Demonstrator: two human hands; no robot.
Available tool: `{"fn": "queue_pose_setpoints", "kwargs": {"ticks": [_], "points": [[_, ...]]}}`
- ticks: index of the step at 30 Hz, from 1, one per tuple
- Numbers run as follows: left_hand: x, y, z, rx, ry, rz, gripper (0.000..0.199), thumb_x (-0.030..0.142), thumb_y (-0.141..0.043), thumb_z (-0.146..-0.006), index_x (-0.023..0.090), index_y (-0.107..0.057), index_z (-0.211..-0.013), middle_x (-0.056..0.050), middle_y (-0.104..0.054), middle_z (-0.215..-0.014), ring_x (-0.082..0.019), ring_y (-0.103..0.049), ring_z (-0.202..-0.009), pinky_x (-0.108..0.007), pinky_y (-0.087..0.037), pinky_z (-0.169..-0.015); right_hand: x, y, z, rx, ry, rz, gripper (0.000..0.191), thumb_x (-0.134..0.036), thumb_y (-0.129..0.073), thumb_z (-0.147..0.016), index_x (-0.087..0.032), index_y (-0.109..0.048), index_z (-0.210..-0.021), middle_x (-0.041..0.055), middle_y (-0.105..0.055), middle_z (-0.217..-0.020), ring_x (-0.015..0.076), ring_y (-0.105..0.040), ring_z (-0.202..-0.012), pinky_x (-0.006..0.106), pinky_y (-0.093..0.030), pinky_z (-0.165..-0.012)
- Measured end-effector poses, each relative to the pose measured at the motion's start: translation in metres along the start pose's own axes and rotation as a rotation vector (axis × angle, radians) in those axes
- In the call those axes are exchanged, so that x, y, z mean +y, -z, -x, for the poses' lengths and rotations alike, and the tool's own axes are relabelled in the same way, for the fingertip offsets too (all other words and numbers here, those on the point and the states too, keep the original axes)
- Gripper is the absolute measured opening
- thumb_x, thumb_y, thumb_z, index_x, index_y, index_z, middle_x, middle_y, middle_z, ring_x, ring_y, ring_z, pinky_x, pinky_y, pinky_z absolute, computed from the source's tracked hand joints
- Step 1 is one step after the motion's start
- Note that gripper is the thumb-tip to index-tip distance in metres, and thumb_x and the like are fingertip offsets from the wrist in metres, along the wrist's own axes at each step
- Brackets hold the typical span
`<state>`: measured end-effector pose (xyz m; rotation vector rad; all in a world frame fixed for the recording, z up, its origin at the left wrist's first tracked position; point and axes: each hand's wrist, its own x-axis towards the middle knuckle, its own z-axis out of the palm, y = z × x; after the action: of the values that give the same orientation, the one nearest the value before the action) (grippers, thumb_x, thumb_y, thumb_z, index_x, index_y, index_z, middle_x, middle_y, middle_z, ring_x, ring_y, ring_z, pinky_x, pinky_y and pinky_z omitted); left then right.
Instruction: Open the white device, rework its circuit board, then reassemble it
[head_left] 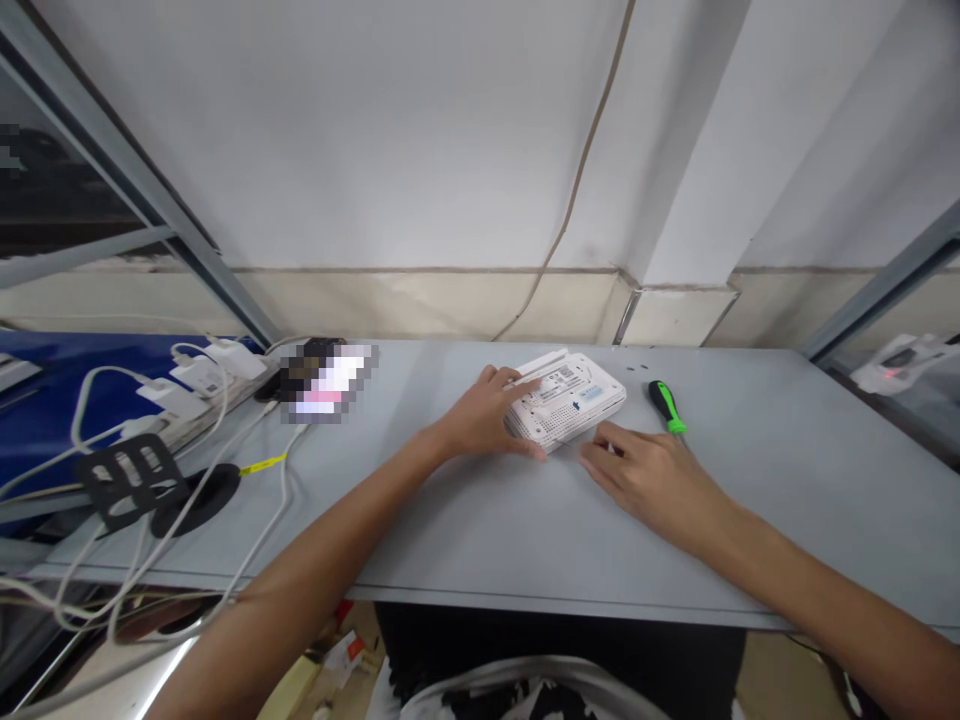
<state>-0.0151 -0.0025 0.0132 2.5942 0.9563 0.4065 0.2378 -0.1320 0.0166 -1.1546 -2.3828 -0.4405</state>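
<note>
Looking forward and down from the head camera, a grey work table (750, 480) runs across the view, with a white router (566, 400) lying near its middle, underside up, showing vent slots and a printed label with a QR code. The left hand (480, 420) grasps the router's left end, fingers curved over the far edge and the heel of the hand down by the near corner. The right hand (645, 480) sits at the router's near right side, fingers loosely bent and not clenched; its fingertips (600, 450) are at or just beside the casing, and whether they are gripping anything I cannot tell. Just right of the router, a green-and-black screwdriver (667, 406) lies on the table, with a few tiny dark screws (637, 368) near the far edge. Further left stands a power strip (202, 395) crowded with white chargers, their white cables (97, 400) trailing over the table edge and a yellow tag (262, 464) on one line. A pixelated object (326, 382) sits beside the strip, and a black cable grommet (196, 498) is set into the table.
</note>
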Motion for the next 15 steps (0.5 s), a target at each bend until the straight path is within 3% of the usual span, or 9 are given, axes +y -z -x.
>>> {"fn": "queue_pose_setpoints", "kwargs": {"ticks": [3, 6, 9, 15], "points": [[0.003, 0.001, 0.000, -0.008, 0.024, 0.022, 0.116, 0.085, -0.083, -0.064, 0.028, -0.050, -0.160, -0.018, -0.052, -0.152, -0.042, -0.042, -0.137, -0.064, -0.042, -0.115, -0.006, -0.001, 0.000, 0.009, -0.100, -0.095, 0.038, -0.024, -0.047, -0.108, -0.018, -0.076, -0.085, 0.0051, -0.068, -0.078, 0.0137, -0.061, -0.057, 0.029, -0.046, -0.053], [0.007, 0.002, 0.000, -0.020, 0.036, 0.014, 0.119, 0.085, -0.084, -0.063, 0.026, -0.048, -0.161, -0.018, -0.051, -0.152, -0.043, -0.040, -0.139, -0.063, -0.042, -0.117, -0.014, -0.007, 0.005, 0.087, -0.373, -0.379, 0.037, -0.035, -0.052, -0.108, -0.020, -0.077, -0.087, 0.0032, -0.072, -0.076, 0.0152, -0.066, -0.062, 0.028, -0.051, -0.060], [0.010, 0.003, 0.000, -0.030, 0.049, 0.002, 0.120, 0.083, -0.083, -0.065, 0.023, -0.046, -0.162, -0.019, -0.050, -0.152, -0.042, -0.040, -0.140, -0.061, -0.041, -0.117, -0.019, -0.013, 0.009, 0.095, -0.641, -0.583, 0.041, -0.046, -0.056, -0.105, -0.019, -0.076, -0.079, 0.0013, -0.070, -0.067, 0.0162, -0.061, -0.057, 0.028, -0.044, -0.055], [0.014, -0.001, 0.000, -0.017, 0.039, -0.032, 0.114, 0.075, -0.085, -0.069, 0.021, -0.047, -0.162, -0.019, -0.051, -0.152, -0.040, -0.042, -0.136, -0.060, -0.042, -0.117, -0.017, -0.017, 0.012, 0.071, -0.793, -0.728, 0.042, -0.054, -0.064, -0.096, -0.018, -0.077, -0.080, 0.0020, -0.071, -0.069, 0.0176, -0.061, -0.062, 0.029, -0.044, -0.060]]}}
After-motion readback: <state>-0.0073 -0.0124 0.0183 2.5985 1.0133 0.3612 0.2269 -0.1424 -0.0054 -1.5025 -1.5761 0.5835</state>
